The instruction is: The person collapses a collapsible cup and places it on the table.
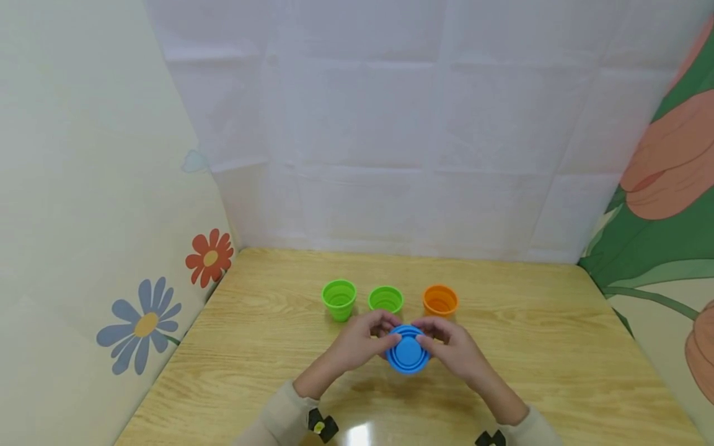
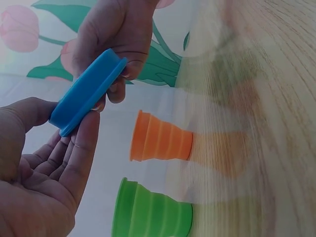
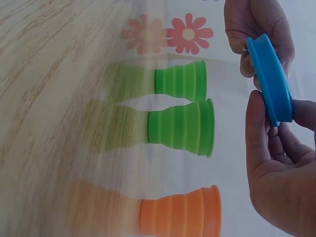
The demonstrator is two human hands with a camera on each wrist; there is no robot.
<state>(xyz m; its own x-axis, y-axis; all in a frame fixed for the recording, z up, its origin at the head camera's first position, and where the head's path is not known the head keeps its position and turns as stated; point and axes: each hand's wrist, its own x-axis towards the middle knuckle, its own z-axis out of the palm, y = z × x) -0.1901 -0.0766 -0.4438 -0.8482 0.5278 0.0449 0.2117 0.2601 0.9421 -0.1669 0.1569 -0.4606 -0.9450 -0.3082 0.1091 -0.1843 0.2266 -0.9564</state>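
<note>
A blue collapsible cup (image 1: 408,351), folded flat into a thick disc, is held above the table between both hands. My left hand (image 1: 359,342) pinches its left edge, thumb on the near face and fingers behind. On the opposite edge, my right hand (image 1: 458,352) grips it the same way. In the left wrist view the folded cup (image 2: 91,91) appears tilted and edge-on, clear of the tabletop. Beyond the hands stand two green collapsible cups (image 1: 339,300) and an orange collapsible cup (image 1: 440,300), all expanded and upright. The hands partly cover the middle green cup (image 1: 386,298).
The wooden table (image 1: 268,347) has a glossy surface that reflects the cups. A white cloth (image 1: 357,136) hangs along its back edge. Walls with painted flowers (image 1: 146,324) flank the table on the left and right.
</note>
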